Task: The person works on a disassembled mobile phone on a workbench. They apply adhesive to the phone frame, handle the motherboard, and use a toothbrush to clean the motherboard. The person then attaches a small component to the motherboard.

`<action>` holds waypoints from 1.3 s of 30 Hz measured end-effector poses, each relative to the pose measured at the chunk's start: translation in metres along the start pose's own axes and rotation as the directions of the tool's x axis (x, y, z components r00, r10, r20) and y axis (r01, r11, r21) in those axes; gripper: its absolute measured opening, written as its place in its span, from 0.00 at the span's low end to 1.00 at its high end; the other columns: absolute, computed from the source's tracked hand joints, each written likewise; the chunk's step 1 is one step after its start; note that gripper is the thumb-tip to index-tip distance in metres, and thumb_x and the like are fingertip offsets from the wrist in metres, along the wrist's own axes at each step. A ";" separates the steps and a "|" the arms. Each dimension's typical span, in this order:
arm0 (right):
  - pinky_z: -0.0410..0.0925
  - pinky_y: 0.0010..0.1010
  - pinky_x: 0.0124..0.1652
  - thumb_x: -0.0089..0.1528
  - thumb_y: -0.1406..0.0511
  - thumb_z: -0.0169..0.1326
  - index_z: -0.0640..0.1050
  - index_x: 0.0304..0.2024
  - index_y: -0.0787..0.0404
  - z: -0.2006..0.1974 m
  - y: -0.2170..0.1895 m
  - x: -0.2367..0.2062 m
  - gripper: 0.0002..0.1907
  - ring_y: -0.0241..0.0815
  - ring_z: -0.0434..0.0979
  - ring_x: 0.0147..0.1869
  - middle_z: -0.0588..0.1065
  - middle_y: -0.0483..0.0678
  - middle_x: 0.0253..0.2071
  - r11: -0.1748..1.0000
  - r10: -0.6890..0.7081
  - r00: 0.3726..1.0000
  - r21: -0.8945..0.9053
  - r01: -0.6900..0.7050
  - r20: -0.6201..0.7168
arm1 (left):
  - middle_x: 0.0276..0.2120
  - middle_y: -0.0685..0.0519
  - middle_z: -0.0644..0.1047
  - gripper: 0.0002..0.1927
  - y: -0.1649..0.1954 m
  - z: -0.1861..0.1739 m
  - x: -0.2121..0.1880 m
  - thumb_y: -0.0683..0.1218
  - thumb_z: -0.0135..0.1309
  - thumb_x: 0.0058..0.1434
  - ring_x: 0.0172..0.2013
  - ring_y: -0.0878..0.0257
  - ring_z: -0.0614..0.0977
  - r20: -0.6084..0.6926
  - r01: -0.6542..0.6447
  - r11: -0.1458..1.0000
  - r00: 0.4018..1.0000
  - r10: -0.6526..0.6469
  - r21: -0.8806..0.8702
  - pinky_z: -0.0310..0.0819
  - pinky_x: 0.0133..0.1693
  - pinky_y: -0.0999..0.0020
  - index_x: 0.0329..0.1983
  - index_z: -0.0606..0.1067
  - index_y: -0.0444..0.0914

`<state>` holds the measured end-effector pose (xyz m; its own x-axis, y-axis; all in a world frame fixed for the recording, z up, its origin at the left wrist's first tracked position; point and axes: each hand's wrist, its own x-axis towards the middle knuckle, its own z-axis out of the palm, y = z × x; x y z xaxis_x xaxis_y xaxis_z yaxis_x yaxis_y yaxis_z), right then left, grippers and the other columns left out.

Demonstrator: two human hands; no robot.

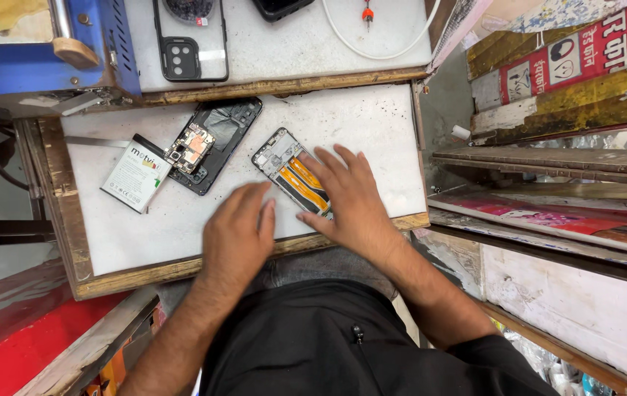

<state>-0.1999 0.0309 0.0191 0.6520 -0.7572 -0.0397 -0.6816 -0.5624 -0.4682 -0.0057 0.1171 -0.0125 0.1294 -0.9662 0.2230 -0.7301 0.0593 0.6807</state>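
Note:
An opened phone frame (284,165) with orange flex cables lies on the white worktop (181,227), tilted toward the near right. My right hand (350,194) rests flat on its lower end, fingers spread. My left hand (236,235) lies palm down on the worktop just left of it, holding nothing; whether its fingers touch the frame I cannot tell. Further left lie a black phone back housing (222,143) with a small circuit board (190,147) on it, and a white battery (137,174) beside them.
A raised shelf at the back holds a black phone case (190,44), another dark phone (280,7), a white cable (379,51) and a small red-handled tool (366,13). A blue machine (42,51) stands back left. Wooden boards and a printed box (555,70) crowd the right side.

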 end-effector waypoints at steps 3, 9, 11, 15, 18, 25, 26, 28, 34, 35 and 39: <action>0.43 0.70 0.71 0.54 0.57 0.68 0.63 0.71 0.53 0.000 0.004 0.001 0.45 0.66 0.51 0.78 0.62 0.57 0.71 0.998 -0.048 0.998 -0.034 0.050 0.042 | 0.57 0.42 0.77 0.20 -0.007 -0.002 0.009 0.43 0.59 0.62 0.44 0.49 0.81 0.033 -0.061 0.988 0.998 0.057 0.144 0.79 0.42 0.60 0.57 0.76 0.32; 0.44 0.65 0.74 0.55 0.61 0.66 0.62 0.72 0.52 -0.013 0.028 0.019 0.45 0.66 0.47 0.81 0.63 0.51 0.74 0.976 -0.215 0.966 0.063 0.208 0.145 | 0.56 0.47 0.76 0.22 0.001 0.002 0.006 0.44 0.61 0.60 0.42 0.53 0.77 0.056 -0.082 0.968 0.996 0.071 0.237 0.78 0.41 0.60 0.57 0.77 0.33; 0.45 0.63 0.74 0.55 0.60 0.66 0.62 0.72 0.53 -0.017 0.033 0.017 0.44 0.67 0.46 0.81 0.60 0.55 0.74 0.972 -0.229 0.972 0.074 0.225 0.059 | 0.56 0.47 0.76 0.21 0.000 0.003 0.002 0.44 0.61 0.60 0.42 0.53 0.77 0.031 -0.083 0.968 0.996 0.078 0.238 0.78 0.43 0.60 0.56 0.77 0.33; 0.47 0.60 0.74 0.59 0.63 0.65 0.65 0.70 0.57 -0.017 0.034 0.006 0.39 0.68 0.45 0.81 0.61 0.58 0.74 0.989 -0.139 0.987 0.045 0.142 -0.075 | 0.57 0.47 0.76 0.19 -0.003 0.006 -0.004 0.43 0.61 0.61 0.43 0.54 0.77 0.004 -0.095 0.968 0.995 0.096 0.233 0.77 0.45 0.60 0.55 0.78 0.33; 0.49 0.61 0.71 0.59 0.64 0.65 0.73 0.64 0.58 0.001 0.019 -0.008 0.30 0.65 0.53 0.78 0.70 0.54 0.67 0.990 -0.116 0.979 -0.094 0.101 -0.168 | 0.59 0.45 0.75 0.21 -0.004 0.011 -0.007 0.42 0.61 0.59 0.44 0.53 0.76 0.007 -0.114 0.959 0.993 0.116 0.260 0.77 0.44 0.59 0.56 0.78 0.33; 0.64 0.46 0.59 0.62 0.66 0.63 0.80 0.57 0.57 0.032 -0.005 -0.008 0.20 0.50 0.70 0.62 0.78 0.44 0.54 0.995 -0.026 0.962 0.087 0.051 -0.271 | 0.61 0.45 0.71 0.27 -0.002 0.013 -0.011 0.40 0.61 0.53 0.46 0.51 0.75 0.053 -0.123 0.953 0.992 0.113 0.277 0.75 0.46 0.55 0.59 0.78 0.35; 0.63 0.46 0.58 0.62 0.66 0.63 0.80 0.57 0.56 0.032 -0.006 -0.003 0.20 0.50 0.70 0.63 0.78 0.44 0.55 0.996 -0.031 0.963 0.067 0.050 -0.268 | 0.62 0.45 0.71 0.27 -0.002 0.013 -0.012 0.39 0.61 0.54 0.46 0.51 0.75 0.051 -0.125 0.954 0.992 0.116 0.272 0.75 0.46 0.55 0.59 0.77 0.35; 0.61 0.46 0.59 0.61 0.66 0.63 0.80 0.55 0.56 0.033 -0.011 0.002 0.19 0.51 0.69 0.64 0.78 0.44 0.55 0.998 -0.055 0.961 0.017 0.062 -0.270 | 0.62 0.45 0.71 0.27 -0.003 0.013 -0.012 0.39 0.61 0.54 0.46 0.51 0.75 0.039 -0.130 0.955 0.992 0.124 0.266 0.75 0.47 0.55 0.59 0.77 0.35; 0.60 0.49 0.62 0.62 0.65 0.61 0.80 0.54 0.57 0.035 -0.016 0.005 0.17 0.52 0.68 0.65 0.76 0.45 0.58 0.992 -0.118 0.963 -0.083 0.100 -0.243 | 0.62 0.44 0.71 0.25 -0.006 0.018 -0.014 0.41 0.61 0.58 0.47 0.53 0.75 0.056 -0.099 0.961 0.995 0.088 0.259 0.75 0.47 0.57 0.61 0.76 0.34; 0.60 0.49 0.62 0.62 0.65 0.61 0.80 0.54 0.57 0.036 -0.015 0.003 0.17 0.52 0.69 0.65 0.76 0.45 0.58 0.992 -0.116 0.965 -0.078 0.100 -0.235 | 0.62 0.44 0.71 0.25 -0.006 0.018 -0.014 0.41 0.61 0.59 0.47 0.53 0.75 0.058 -0.095 0.961 0.995 0.083 0.260 0.75 0.48 0.57 0.61 0.76 0.34; 0.60 0.49 0.66 0.65 0.65 0.58 0.78 0.60 0.61 0.037 -0.012 0.000 0.20 0.49 0.69 0.68 0.74 0.46 0.62 0.996 -0.091 0.969 -0.025 0.087 -0.229 | 0.62 0.43 0.71 0.23 -0.007 0.018 -0.013 0.42 0.60 0.61 0.49 0.52 0.75 0.047 -0.093 0.964 0.995 0.084 0.247 0.75 0.49 0.56 0.60 0.75 0.33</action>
<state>-0.1796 0.0501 -0.0084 0.6176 -0.7588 0.2067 -0.6301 -0.6347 -0.4472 -0.0147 0.1250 -0.0331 0.0366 -0.9685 0.2463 -0.8822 0.0845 0.4633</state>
